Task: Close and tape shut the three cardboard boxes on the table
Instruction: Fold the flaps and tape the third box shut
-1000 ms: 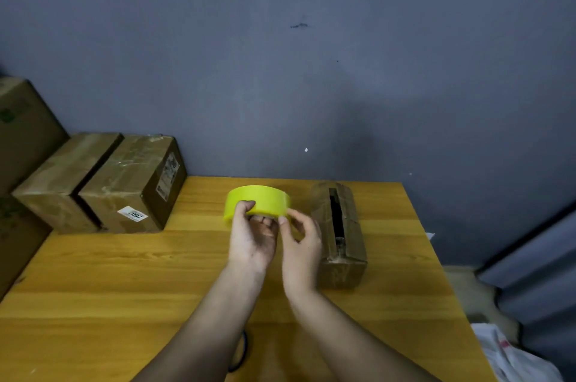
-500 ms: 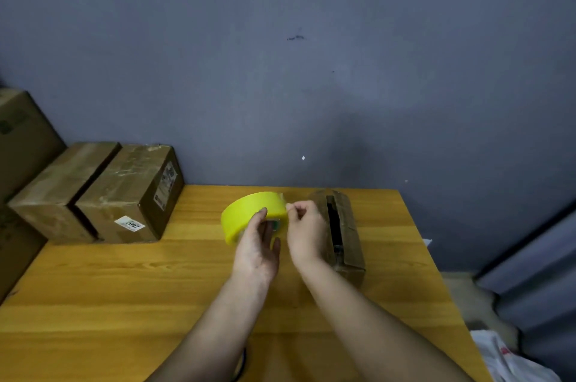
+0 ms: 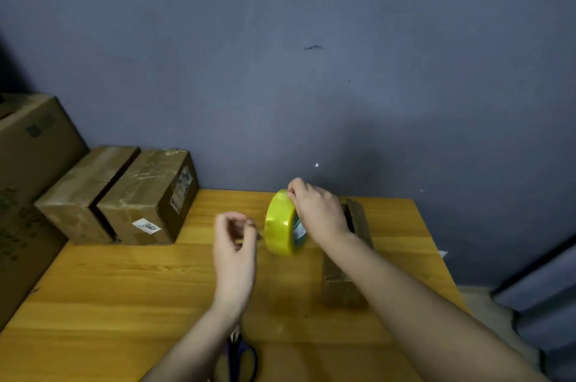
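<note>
The right hand (image 3: 318, 213) grips the yellow roll of adhesive tape (image 3: 280, 222) at its top edge, fingers curled over the rim, and holds the roll on edge above the wooden table (image 3: 124, 288), near the centre of the far half. The left hand (image 3: 235, 244) is just left of the roll, its thumb and fingertips pinched together; a thin strip of tape appears to run from them to the roll, but the blur prevents confirmation. The small brown cardboard box with an open slot along its top (image 3: 349, 272) stands on the table right of the roll, partly hidden behind the right forearm. Two brown cardboard boxes sit side by side at the far left of the table, against the grey wall (image 3: 280, 69): the taped box with a white label (image 3: 146, 197) and, touching it on the left, the plain taped box (image 3: 84, 191). A large cardboard carton (image 3: 31, 179) stands further left, beyond the table edge. A pair of dark-handled scissors (image 3: 240, 356) lies on the near edge of the table, partly covered by the left forearm.
</note>
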Action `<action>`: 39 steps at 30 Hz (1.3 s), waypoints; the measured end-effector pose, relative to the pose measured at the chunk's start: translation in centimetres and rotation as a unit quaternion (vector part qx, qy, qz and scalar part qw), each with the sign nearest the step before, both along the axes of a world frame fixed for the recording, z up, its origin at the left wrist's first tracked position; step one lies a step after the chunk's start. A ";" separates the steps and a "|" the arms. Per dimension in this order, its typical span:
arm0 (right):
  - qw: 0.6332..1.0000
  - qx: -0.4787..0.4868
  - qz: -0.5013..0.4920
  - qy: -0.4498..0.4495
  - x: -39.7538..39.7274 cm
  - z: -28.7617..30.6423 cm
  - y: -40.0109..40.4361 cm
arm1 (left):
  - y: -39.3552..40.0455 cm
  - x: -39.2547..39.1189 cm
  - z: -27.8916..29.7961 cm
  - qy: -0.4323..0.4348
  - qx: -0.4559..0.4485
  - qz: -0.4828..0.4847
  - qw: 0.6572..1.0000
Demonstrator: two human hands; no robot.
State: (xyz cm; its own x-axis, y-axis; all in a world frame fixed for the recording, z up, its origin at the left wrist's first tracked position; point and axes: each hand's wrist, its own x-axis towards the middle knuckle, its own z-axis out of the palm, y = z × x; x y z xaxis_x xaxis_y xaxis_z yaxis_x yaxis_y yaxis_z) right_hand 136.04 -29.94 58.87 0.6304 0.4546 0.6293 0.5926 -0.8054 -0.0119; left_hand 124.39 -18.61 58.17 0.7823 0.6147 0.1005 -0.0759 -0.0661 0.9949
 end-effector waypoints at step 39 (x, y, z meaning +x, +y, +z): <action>0.908 0.289 -0.066 0.295 -0.9 -0.1 -4.6 | -3.3 2.8 1.9 0.202 0.072 -0.266 0.940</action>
State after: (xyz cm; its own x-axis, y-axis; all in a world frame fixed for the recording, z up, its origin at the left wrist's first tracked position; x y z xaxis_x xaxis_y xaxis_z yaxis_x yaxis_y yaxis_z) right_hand 135.14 -34.51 58.77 0.9604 0.0518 0.2738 0.2446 -0.6274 -0.7392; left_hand 127.22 -21.94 60.07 0.9674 0.1284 -0.2183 0.2454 -0.2625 0.9332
